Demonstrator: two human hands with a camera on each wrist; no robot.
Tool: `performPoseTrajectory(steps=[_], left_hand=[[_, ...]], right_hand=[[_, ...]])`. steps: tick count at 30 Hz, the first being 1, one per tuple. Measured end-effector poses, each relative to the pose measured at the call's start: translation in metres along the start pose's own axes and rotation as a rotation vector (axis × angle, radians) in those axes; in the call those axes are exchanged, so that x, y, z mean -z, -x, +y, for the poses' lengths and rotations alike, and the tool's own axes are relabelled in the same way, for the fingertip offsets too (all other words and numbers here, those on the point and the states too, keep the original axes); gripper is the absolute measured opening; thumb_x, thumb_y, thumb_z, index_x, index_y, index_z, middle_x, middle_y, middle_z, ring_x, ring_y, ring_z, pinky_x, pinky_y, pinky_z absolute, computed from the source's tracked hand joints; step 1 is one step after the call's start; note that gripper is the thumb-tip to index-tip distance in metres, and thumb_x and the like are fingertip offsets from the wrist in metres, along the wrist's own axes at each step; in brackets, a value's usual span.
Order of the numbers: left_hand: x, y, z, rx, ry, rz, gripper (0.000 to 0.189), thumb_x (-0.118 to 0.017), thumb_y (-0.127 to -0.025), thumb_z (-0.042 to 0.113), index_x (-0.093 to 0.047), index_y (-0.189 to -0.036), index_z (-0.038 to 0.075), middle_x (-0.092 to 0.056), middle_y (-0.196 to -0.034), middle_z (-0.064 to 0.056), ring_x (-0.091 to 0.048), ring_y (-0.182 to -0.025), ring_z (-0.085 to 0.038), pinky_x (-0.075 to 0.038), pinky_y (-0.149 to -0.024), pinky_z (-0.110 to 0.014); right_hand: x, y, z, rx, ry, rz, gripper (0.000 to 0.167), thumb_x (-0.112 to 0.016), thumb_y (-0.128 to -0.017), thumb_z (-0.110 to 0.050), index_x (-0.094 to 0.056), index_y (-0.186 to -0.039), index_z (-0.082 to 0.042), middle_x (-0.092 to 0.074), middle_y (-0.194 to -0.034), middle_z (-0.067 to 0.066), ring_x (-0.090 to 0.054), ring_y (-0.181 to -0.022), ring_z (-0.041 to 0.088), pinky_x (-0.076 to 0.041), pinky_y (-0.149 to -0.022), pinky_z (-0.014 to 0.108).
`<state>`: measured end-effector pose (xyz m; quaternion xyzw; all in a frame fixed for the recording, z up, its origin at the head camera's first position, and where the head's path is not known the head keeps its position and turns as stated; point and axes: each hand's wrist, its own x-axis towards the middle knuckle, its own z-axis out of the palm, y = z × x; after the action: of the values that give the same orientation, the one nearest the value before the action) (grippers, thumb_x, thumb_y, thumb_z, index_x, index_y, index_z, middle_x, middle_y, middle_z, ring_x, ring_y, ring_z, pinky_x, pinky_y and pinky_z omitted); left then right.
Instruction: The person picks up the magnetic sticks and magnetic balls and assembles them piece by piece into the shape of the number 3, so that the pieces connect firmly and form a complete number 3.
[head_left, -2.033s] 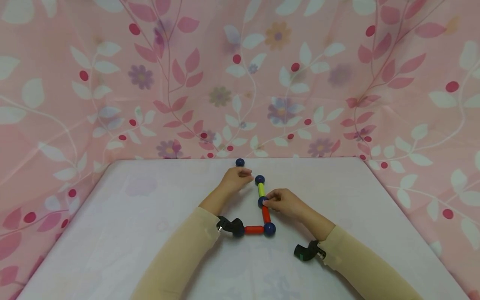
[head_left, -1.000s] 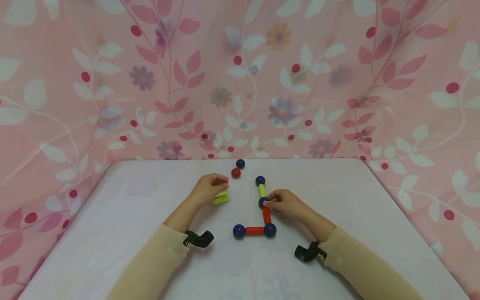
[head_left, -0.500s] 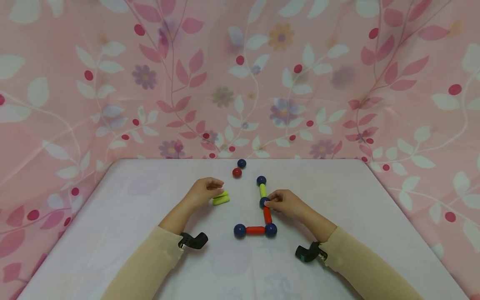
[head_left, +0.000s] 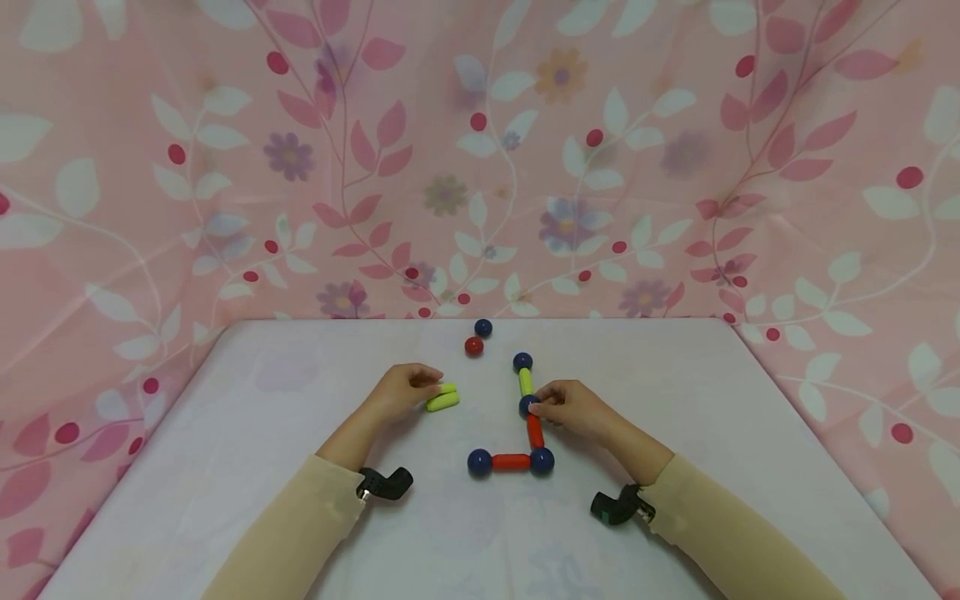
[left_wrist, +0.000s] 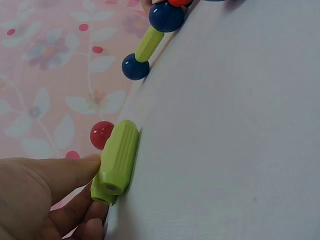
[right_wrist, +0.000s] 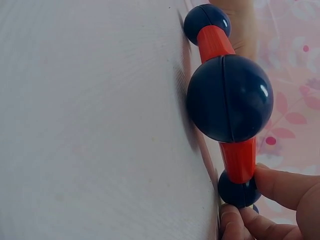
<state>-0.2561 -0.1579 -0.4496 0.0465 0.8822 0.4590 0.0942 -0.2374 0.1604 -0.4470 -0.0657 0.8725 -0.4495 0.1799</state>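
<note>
In the head view my left hand (head_left: 405,393) is at two yellow-green magnetic rods (head_left: 444,402) lying side by side. The left wrist view shows its thumb on the farther rod (left_wrist: 101,194), with the fingers curled on the other side. My right hand (head_left: 576,408) pinches a blue ball (head_left: 528,406) between thumb and fingers. That ball joins a yellow-green rod (head_left: 526,382), topped by another blue ball (head_left: 522,361), to a red rod (head_left: 535,432). A corner blue ball (head_left: 542,461) links on to a second red rod (head_left: 512,462) and an end ball (head_left: 480,462).
A loose red ball (head_left: 474,346) and a loose blue ball (head_left: 483,327) lie near the far edge of the white table (head_left: 300,358). Behind hangs a pink floral cloth (head_left: 480,167). Each sleeve carries a black wrist camera.
My left hand has drawn back from near the upper blue ball, uncovering the red ball, and lowered onto the yellow-green rods on the left. My right hand stays on its blue ball.
</note>
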Motion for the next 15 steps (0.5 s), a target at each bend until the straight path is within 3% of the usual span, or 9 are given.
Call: performPoseTrajectory(steps=[15], left_hand=[[-0.0055,-0.001,-0.0027,-0.013,-0.076,0.014,0.02,-0.066,-0.098,0.016,-0.074,-0.115,0.011,-0.069,-0.112,-0.005,-0.059,-0.106,-0.023,-0.046,-0.099,-0.043]], right_hand=[[0.001,0.0004,0.0,-0.002,0.006,-0.004,0.03,-0.071,-0.094,-0.024,-0.068,-0.114,-0.002,-0.064,-0.089,0.006,-0.056,-0.077,0.019,-0.048,-0.067,0.027]])
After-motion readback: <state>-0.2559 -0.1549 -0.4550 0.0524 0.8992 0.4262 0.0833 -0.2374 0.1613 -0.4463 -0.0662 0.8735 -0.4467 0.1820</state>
